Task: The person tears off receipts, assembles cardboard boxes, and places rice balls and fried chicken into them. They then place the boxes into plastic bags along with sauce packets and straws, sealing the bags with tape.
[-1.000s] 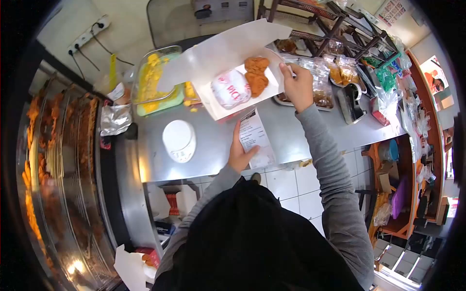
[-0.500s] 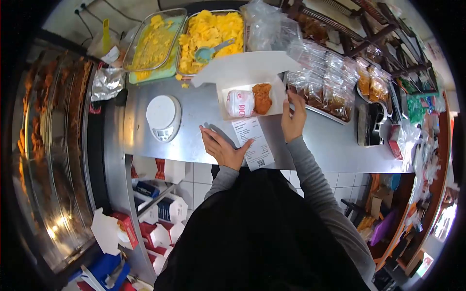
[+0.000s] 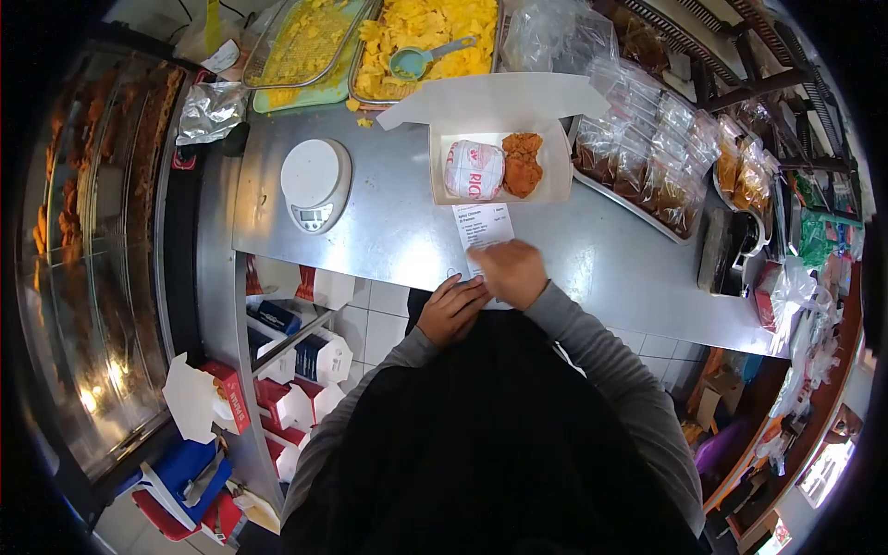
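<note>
Receipt (image 3: 483, 233) in play at the front edge of the steel desk (image 3: 388, 236): a narrow white slip with small dark print, lying flat, its far end just short of the open box (image 3: 560, 180), its near end hidden under the hands. Biggest first: the desk runs wide and bare to the left of the slip, with clear steel also to its right up to the tray of bagged sauces (image 3: 638, 157). At the back, two trays of yellow food (image 3: 407, 37), a teal scoop (image 3: 416, 60) lying in one. The white cardboard box sits open, lid thrown back, holding a wrapped rice parcel (image 3: 474, 170) beside a piece of fried chicken (image 3: 523, 165). Left of it, well apart, a round white scale (image 3: 314, 183). Now the hands: right hand (image 3: 509, 271) lies on the slip's lower end, fingers curled together and pressing down. Left hand (image 3: 453, 310) sits at the desk edge just beside it, fingers together, tips touching the slip's corner; whether they pinch the paper, I cannot tell.
</note>
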Available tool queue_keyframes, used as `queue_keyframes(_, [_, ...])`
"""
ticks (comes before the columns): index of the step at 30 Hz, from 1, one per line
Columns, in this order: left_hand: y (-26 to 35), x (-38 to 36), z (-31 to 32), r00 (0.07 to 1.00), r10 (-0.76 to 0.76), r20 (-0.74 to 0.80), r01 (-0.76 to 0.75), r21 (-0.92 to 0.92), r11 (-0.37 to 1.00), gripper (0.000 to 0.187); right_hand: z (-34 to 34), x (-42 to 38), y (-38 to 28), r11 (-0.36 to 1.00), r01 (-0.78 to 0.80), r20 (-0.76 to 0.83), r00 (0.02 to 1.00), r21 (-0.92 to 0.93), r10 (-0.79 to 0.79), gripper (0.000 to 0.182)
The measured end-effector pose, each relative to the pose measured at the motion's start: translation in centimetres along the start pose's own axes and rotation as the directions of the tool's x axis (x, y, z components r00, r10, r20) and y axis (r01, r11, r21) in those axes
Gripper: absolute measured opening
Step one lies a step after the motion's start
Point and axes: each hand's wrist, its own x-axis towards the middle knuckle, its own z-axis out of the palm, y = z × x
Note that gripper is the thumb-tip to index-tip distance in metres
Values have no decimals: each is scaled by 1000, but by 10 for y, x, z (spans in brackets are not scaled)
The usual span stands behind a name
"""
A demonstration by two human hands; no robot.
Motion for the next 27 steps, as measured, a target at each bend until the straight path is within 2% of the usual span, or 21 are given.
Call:
queue_keyframes(2, [-1, 0, -1, 1000, 5, 11, -5, 10, 1000, 48, 3, 2, -2, 995, 48, 266, 964, -82, -25, 32])
queue_keyframes(4, [3, 7, -8, 999, 12, 45, -14, 46, 999, 49, 4, -1, 21, 965, -216, -50, 976, -150, 211, 25])
queue_keyframes(6, [4, 8, -11, 998, 11, 54, -14, 48, 999, 49, -5, 4, 19, 958, -250, -184, 957, -140, 223, 22])
queue_keyframes(8, [0, 10, -13, 998, 28, 63, -31, 42, 999, 50, -1, -9, -4, 991, 3, 7, 1000, -131, -3, 21])
queue_keyframes(9, [-1, 10, -13, 997, 39, 66, -41, 32, 999, 50, 0, -14, -11, 985, 129, 104, 988, -111, -118, 21])
queue_keyframes(12, [-6, 14, -16, 994, 80, 80, -75, -64, 995, 51, -9, -9, 19, 944, -256, -82, 966, -211, 243, 19])
queue_keyframes(13, [-10, 17, -21, 992, 98, 81, -90, -96, 991, 52, -22, -3, 29, 922, -330, -245, 929, -205, 278, 13])
queue_keyframes(14, [-15, 20, -30, 981, 97, 170, -69, -164, 984, 51, -46, 11, 27, 899, -434, -302, 867, -64, 397, 8])
queue_keyframes(15, [-22, 26, -38, 976, 122, 181, -76, -244, 967, 50, -62, 18, 32, 910, -407, -382, 830, 84, 407, 8])
queue_keyframes(16, [-31, 33, -45, 969, 152, 196, -81, -326, 942, 48, -75, 28, 34, 917, -352, -540, 743, 186, 395, 7])
queue_keyframes(18, [-46, 44, -56, 949, 202, 241, -114, -337, 934, 47, -115, 57, 47, 946, -285, -683, 662, 151, 308, 6])
queue_keyframes(19, [-51, 49, -59, 939, 224, 262, -125, -347, 930, 46, -134, 74, 61, 947, -310, -714, 643, 88, 277, 9])
queue_keyframes(21, [-61, 55, -60, 915, 257, 312, -116, -406, 907, 45, -155, 140, 99, 961, -224, -738, 618, 165, 270, 12])
queue_keyframes(22, [-67, 55, -60, 899, 274, 340, -106, -437, 893, 44, -157, 159, 132, 946, -99, -584, 766, 307, 270, 17])
queue_keyframes(23, [-73, 56, -56, 896, 303, 324, -138, -446, 885, 43, -150, 173, 186, 907, -202, -235, 924, 370, 302, 25])
queue_keyframes(24, [-79, 55, -50, 894, 327, 308, -164, -455, 875, 41, -153, 203, 204, 884, -409, 121, 912, 224, 392, 27])
queue_keyframes(25, [-81, 53, -47, 891, 346, 295, -181, -468, 865, 39, -148, 224, 211, 837, -548, 449, 752, 17, 483, 28])
queue_keyframes(27, [-78, 55, -52, 880, 348, 323, -171, -468, 867, 35, -108, 238, 210, 742, -584, 221, 812, 330, 540, 26])
